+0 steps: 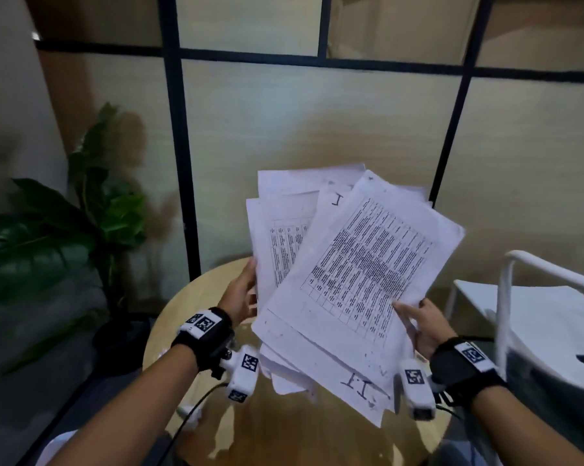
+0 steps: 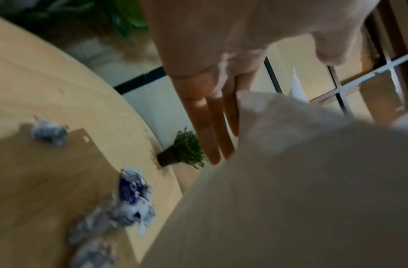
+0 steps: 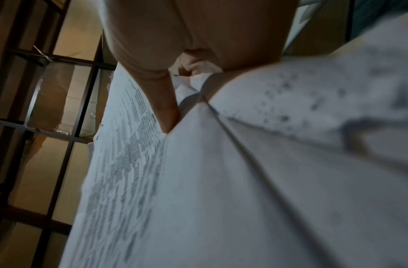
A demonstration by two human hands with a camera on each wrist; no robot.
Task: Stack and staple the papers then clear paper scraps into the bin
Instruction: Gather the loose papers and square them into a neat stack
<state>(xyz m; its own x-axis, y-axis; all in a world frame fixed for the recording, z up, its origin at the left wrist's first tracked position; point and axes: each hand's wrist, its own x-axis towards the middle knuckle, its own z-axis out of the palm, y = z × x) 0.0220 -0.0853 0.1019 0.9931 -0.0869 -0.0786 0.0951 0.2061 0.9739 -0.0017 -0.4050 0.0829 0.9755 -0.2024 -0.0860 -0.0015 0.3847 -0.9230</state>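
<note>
Above the round wooden table [image 1: 189, 304], both hands have the papers [image 1: 351, 264] up in the air, a loose, fanned bundle with sheets splayed at different angles, tilted up toward the partition wall [image 1: 317, 122]. Top sheet carries a dense printed table, and handwritten marks show near its lower corner. Left hand [image 1: 242, 294] sits at the left edge of the bundle; from the left wrist view its fingers [image 2: 212, 127] lie long and straight against the back of the sheets, supporting rather than clamping. Right hand [image 1: 421, 322] is on the right edge, thumb laid across the printed face, and the right wrist view shows a finger tucked down into a fold between sheets, so that hand is pinching the stack. Down on the table, seen in the left wrist view, crumpled paper scraps [image 2: 132, 197] lie scattered, one white-and-blue ball close to the edge, another scrap [image 2: 49, 132] further in, more blurred ones nearer the camera. A small potted plant [image 2: 184, 150] stands at the table's far rim. Off left, a big leafy plant [image 1: 68, 223] on the floor; off right, a white chair [image 1: 546, 314] just beside the table.
</note>
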